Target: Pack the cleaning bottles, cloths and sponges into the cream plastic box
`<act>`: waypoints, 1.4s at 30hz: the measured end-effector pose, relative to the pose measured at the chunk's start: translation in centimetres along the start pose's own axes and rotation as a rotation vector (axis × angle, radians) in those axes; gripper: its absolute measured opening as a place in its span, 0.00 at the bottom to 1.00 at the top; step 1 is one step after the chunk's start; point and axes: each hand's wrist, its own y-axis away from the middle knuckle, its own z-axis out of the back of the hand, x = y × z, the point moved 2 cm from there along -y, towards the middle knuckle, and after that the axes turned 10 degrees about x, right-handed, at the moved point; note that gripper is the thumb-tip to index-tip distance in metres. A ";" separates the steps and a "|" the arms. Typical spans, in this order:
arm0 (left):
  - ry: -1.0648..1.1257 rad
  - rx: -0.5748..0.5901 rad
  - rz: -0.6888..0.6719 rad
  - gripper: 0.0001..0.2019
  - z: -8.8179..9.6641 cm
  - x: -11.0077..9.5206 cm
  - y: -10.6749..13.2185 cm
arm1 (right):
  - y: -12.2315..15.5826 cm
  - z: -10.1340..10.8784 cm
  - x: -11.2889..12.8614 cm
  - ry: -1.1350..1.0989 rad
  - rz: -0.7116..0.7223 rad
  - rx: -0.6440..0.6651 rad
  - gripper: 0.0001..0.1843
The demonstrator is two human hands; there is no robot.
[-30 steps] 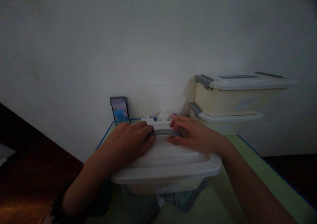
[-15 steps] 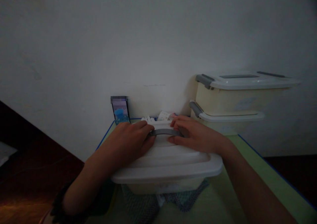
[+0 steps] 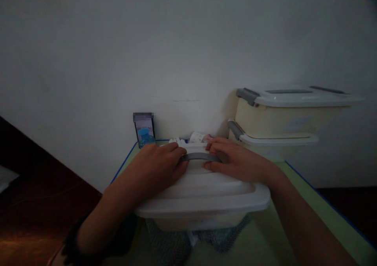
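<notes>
In front of me is a storage box (image 3: 200, 223) with a white lid (image 3: 200, 203) on top. A grey carrying handle (image 3: 198, 156) runs across the lid. My left hand (image 3: 160, 164) is closed around the handle's left end, thumb on the near side and fingers on the far side. At the right end, my right hand (image 3: 232, 156) holds the handle the same way, fingers curled and thumb below it. Checked cloth (image 3: 220, 236) shows beneath the box's near edge. Parts of the lid and the left side of the box are hidden by my hands and forearms.
A green table (image 3: 303, 203) with blue edging bears the box. Two lidded cream boxes (image 3: 271, 121) are stacked at the back right. A phone (image 3: 144, 130) leans upright against the wall at the back left. White crumpled items (image 3: 197, 137) lie behind the box.
The view has shifted a little, so the scene sits slightly further right. Both hands keep their places on the handle, and the box shows no clear movement on the table.
</notes>
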 end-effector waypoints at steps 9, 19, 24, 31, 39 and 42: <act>-0.009 -0.056 -0.004 0.14 -0.1 0.0 0.2 | 0.0 0.1 0.2 -0.016 -0.007 0.006 0.12; 0.038 -0.027 0.011 0.14 -0.1 0.0 0.0 | -0.1 0.1 0.1 -0.001 0.022 -0.006 0.12; 0.315 -0.020 -0.059 0.16 0.1 1.7 0.9 | 0.4 0.6 0.2 0.083 0.034 -0.028 0.12; 0.606 -0.250 -0.182 0.17 0.7 3.5 1.9 | 2.8 3.5 1.0 0.060 -0.014 -0.248 0.15; 0.775 -0.227 -0.134 0.22 0.0 2.7 1.5 | 9.0 6.4 -0.1 0.134 -0.178 -0.317 0.13; 0.736 -0.135 -0.157 0.21 -1.0 2.3 0.5 | 11.6 6.5 -1.6 0.176 -0.209 -0.356 0.12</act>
